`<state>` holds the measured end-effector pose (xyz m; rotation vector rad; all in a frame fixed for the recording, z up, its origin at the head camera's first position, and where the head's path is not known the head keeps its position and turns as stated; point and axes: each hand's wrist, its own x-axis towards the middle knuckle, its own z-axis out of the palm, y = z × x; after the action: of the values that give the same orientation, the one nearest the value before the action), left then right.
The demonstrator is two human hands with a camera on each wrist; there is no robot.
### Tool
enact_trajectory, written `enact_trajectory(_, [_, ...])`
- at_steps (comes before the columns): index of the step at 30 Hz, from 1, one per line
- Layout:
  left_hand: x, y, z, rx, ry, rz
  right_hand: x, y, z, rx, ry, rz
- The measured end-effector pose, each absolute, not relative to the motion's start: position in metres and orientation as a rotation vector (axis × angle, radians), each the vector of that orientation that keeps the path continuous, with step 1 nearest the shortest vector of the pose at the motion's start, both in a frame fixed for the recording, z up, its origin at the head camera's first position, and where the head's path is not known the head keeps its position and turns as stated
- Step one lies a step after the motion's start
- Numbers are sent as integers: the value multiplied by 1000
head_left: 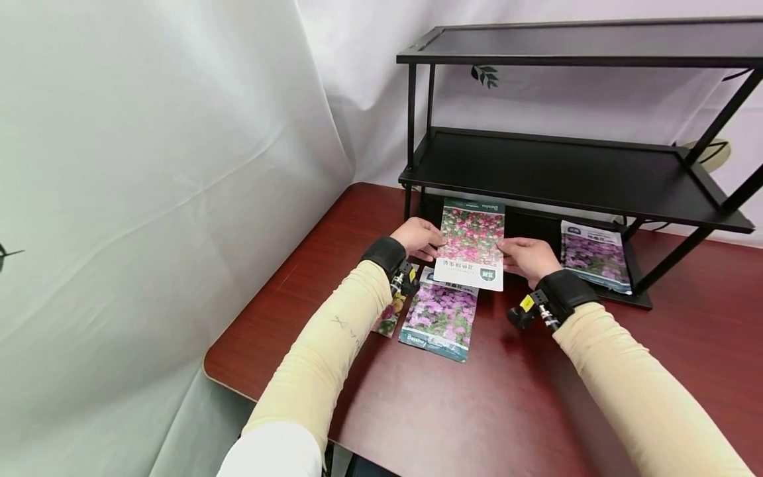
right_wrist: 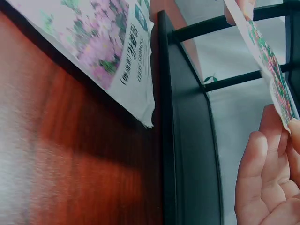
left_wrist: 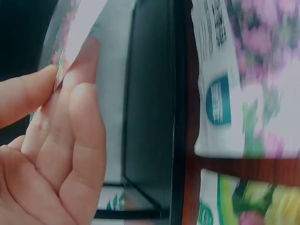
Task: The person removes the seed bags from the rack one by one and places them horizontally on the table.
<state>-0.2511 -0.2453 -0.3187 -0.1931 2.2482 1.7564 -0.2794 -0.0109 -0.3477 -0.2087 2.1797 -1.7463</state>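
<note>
Both hands hold one seed packet (head_left: 471, 244) with pink flowers above the table, in front of the black shelf. My left hand (head_left: 418, 238) pinches its left edge; in the left wrist view thumb and fingers (left_wrist: 70, 122) clamp the packet's edge (left_wrist: 77, 28). My right hand (head_left: 527, 258) pinches the right edge, and the right wrist view shows that packet (right_wrist: 267, 56) edge-on above the fingers (right_wrist: 262, 173). A purple-flower packet (head_left: 441, 317) lies flat on the table just below the held one.
A black two-tier metal shelf (head_left: 572, 172) stands at the back of the dark red table (head_left: 507, 397). Another purple packet (head_left: 595, 256) lies under the shelf at the right. A yellow-flower packet (head_left: 390, 317) peeks out beside my left wrist. White cloth hangs behind and left.
</note>
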Motion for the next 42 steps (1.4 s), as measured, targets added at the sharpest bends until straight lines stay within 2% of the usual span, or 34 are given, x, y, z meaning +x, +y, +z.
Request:
enact_trajectory(10, [-245, -233, -320, -14, 2199, 1789, -266, 14, -344, -213, 2047, -1837])
enact_trajectory(35, [-242, -216, -329, 77, 2332, 1678, -243, 41, -345, -256, 2056, -1881])
enact_trajectory(42, [-240, -214, -327, 94, 2340, 1586, -240, 46, -344, -295, 2195, -1757])
